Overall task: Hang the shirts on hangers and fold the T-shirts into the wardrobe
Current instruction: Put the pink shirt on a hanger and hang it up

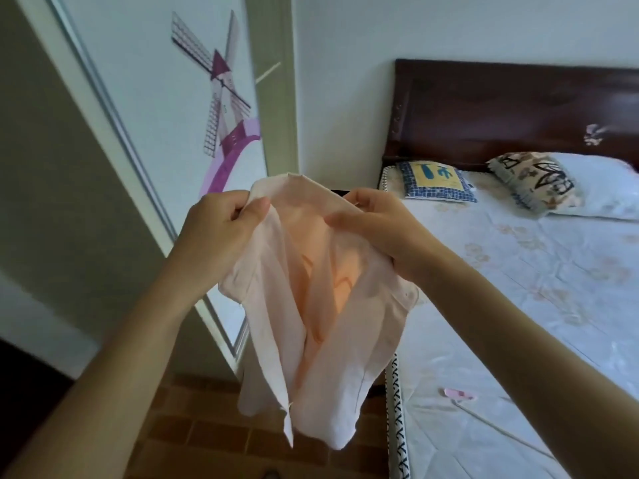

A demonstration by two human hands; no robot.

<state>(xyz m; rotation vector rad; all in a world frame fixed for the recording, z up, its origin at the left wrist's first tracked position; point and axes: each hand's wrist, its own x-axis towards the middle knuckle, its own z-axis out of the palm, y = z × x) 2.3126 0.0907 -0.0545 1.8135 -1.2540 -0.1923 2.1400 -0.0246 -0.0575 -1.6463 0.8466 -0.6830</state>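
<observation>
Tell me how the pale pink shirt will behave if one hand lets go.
Probably floppy: the pale pink shirt droops in soft folds between the left hand and right hand. Likely light, since fingertip pinches carry it. Released, that side would probably sag and swing.

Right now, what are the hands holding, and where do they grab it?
Both hands, left hand and right hand, hold a pale pink shirt up by its collar.

I see a bed [518,271] with two pillows and a dark headboard [501,108], white walls, a brown floor [207,426], maybe tiles, and a windmill door [166,98].
</observation>
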